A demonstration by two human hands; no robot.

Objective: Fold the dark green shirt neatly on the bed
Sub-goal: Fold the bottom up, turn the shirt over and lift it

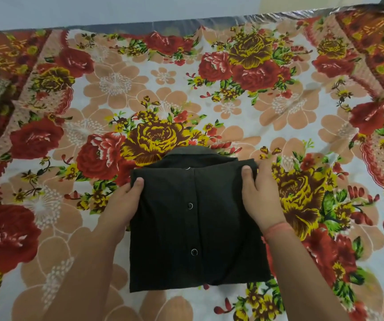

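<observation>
Folded into a compact rectangle, the dark green shirt lies button-side up on the flowered bed, the left hand and right hand pinching its upper side edges, and lifting unevenly could let the layers slip apart.

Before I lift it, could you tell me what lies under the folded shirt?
The floral bedsheet shows all round the dark green shirt; anything beneath it is covered.
</observation>
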